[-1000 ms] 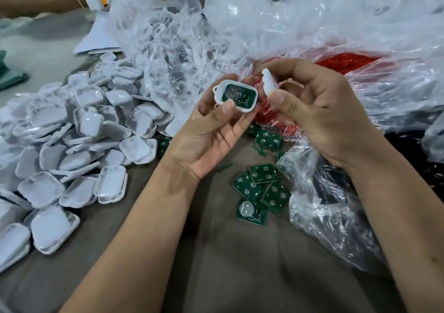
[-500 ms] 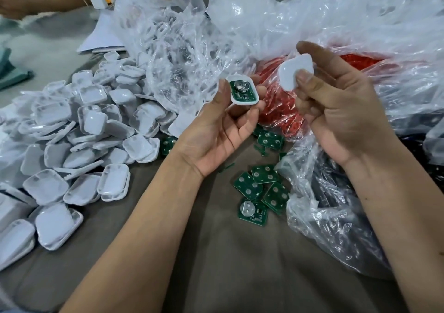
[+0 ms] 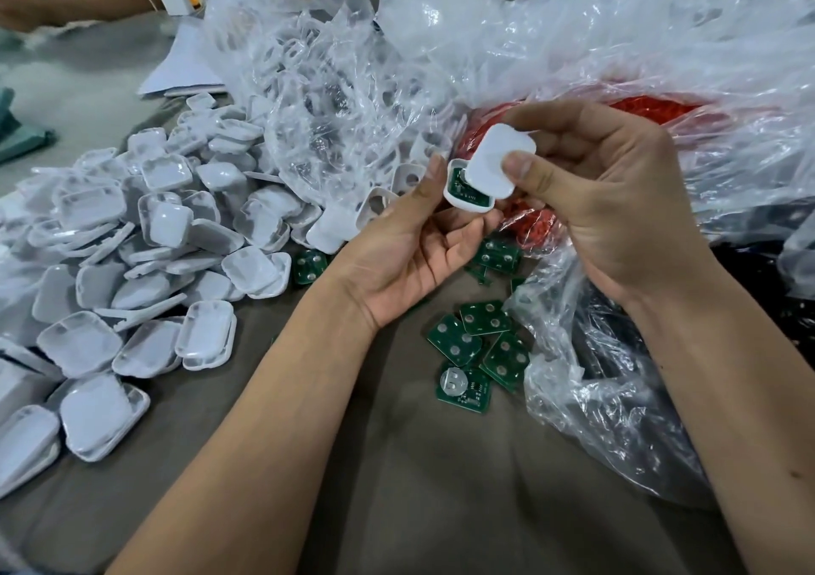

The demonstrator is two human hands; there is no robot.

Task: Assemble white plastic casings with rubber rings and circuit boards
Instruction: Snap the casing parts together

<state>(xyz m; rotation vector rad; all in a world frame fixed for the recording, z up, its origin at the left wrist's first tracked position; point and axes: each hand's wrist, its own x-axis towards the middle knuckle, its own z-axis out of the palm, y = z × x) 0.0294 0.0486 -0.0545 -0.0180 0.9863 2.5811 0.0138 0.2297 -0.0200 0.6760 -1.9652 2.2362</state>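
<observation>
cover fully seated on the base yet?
No: the cover in the right hand sits tilted over the base, leaving its green board exposed.

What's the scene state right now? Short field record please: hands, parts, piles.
left hand: holds casing base with green circuit board seated inside
right hand: pinches white cover, tilted over the base, overlapping it, not closed
loose circuit boards: on the table below the hands
white casings pile: left side of table
red rubber rings: in clear plastic bag behind the hands
rubber ring in held base: cannot tell
</observation>
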